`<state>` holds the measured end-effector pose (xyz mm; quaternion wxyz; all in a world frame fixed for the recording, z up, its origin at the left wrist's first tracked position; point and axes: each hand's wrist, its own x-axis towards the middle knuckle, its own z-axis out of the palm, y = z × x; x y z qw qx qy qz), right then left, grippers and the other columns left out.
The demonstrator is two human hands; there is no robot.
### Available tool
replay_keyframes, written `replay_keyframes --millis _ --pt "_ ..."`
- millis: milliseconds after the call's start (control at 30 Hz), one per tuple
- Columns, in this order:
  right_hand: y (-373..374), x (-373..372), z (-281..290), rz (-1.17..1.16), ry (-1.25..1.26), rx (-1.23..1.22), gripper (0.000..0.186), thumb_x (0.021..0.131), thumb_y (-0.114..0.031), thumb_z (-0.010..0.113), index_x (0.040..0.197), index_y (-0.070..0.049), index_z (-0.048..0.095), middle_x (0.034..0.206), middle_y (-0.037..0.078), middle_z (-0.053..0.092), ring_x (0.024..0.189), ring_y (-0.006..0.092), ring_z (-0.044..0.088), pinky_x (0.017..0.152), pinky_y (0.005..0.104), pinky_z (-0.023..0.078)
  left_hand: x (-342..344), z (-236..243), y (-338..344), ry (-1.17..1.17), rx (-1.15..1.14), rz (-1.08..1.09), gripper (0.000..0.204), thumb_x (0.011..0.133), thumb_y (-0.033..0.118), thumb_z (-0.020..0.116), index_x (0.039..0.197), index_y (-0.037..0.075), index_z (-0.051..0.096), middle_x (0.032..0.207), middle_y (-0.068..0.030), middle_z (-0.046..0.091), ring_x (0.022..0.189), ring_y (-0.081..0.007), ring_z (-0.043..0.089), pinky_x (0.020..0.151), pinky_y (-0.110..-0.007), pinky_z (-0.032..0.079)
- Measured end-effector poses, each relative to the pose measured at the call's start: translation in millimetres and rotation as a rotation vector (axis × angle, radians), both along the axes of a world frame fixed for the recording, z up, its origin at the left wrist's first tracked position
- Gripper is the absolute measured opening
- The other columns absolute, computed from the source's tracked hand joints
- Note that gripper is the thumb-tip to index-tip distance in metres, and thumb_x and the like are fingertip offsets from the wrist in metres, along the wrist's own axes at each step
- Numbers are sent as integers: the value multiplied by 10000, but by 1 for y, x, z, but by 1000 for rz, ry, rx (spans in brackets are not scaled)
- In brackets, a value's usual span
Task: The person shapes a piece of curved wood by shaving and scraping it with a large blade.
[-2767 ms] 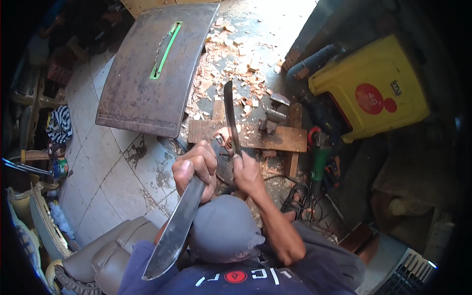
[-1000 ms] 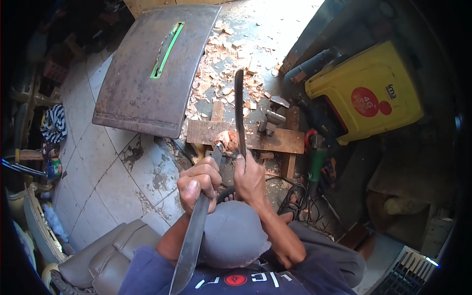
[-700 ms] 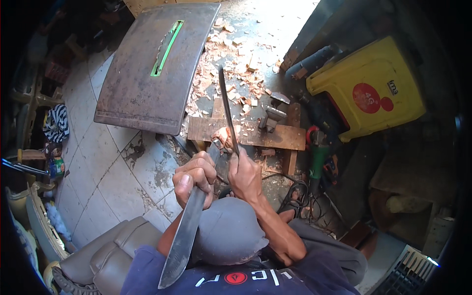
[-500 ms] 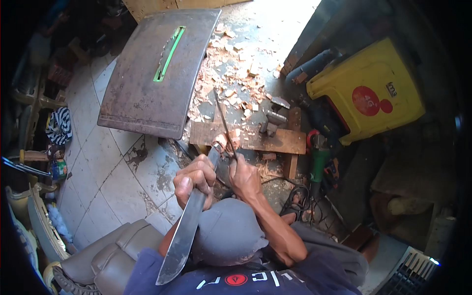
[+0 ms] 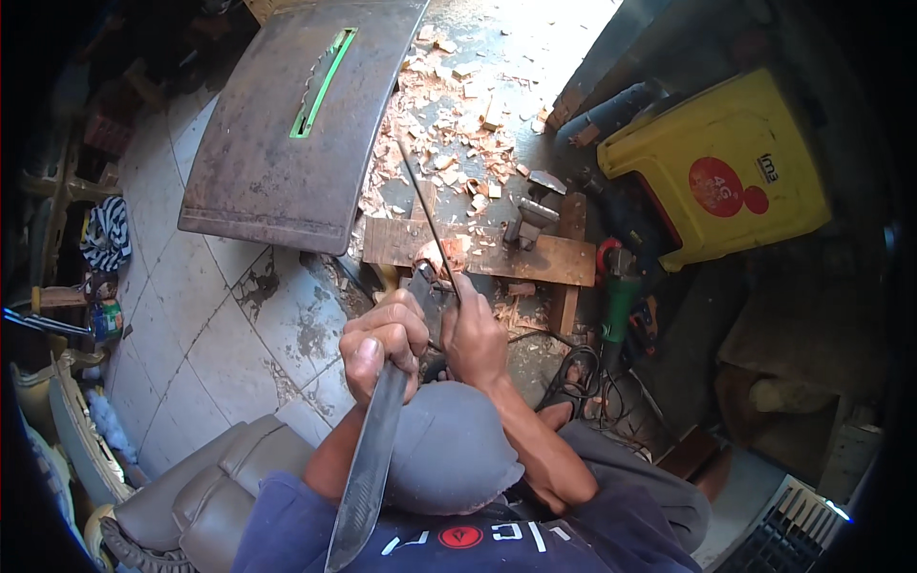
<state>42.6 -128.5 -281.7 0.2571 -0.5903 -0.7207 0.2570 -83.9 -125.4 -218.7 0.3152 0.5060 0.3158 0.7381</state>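
My left hand (image 5: 387,344) is wrapped round a machete (image 5: 368,468), whose broad grey blade slants down past my cap toward the lower edge. Its upper end comes close to a reddish piece of wood (image 5: 449,252) on a plank (image 5: 516,258); whether they touch I cannot tell. My right hand (image 5: 476,336), closed beside the left, grips a long thin dark tool (image 5: 425,205) seen nearly edge-on, pointing away and slightly left. Its kind is unclear. The grip end is hidden in my fingers.
A brown metal saw table (image 5: 258,162) with a green-edged slot stands at the far left. Wood shavings (image 5: 458,124) cover the floor beyond the plank. At right lie a metal clamp-like block (image 5: 528,222), a green angle grinder (image 5: 621,301), cables and a yellow plastic stool (image 5: 726,162).
The machete has swung slightly more upright, its lower tip shifting right. My right hand and the thin tool have shifted a little, the tool's far end moving up and left.
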Motion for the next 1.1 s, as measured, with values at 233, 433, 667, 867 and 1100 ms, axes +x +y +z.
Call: replay_keyframes --millis 233,433,667,867,1100 --pt "23 9 -13 -21 200 -506 278 1033 -240 492 1123 -19 634 780 303 671 775 478 694 692 563 549 -13 -1 6 -59 11 -63 478 1022 253 307 590 78 409 578 -84 472 562 -170 326 572 -355 326" --pt "10 6 -34 10 -40 -208 333 993 -216 572 1276 -42 595 861 271 698 752 480 703 653 573 570 -35 0 -15 -62 -274 -118 450 935 351 440 597 56 466 957 -185 585 994 -267 478 916 -422 370" --pt "-7 -3 -35 74 -153 -124 419 956 -182 627 1351 -62 556 912 243 682 708 453 700 601 569 566 -114 20 -62 -9 -1286 -528 619 925 143 704 1445 -56 433 1317 -217 586 985 -291 714 854 -390 590" --pt "3 10 -32 3 14 -277 351 1018 -191 558 1336 -44 584 787 208 672 640 405 699 589 514 567 -86 -40 -64 -86 -1347 -578 420 1050 215 612 1360 -58 534 1060 -192 733 831 -243 753 728 -337 634" --pt "23 29 -7 -88 261 -319 356 1077 -238 491 1352 -26 571 698 203 661 582 328 691 575 449 512 -56 -117 -58 -136 -1372 -607 508 1088 463 500 1121 -30 617 886 -167 724 581 -190 696 504 -290 570"
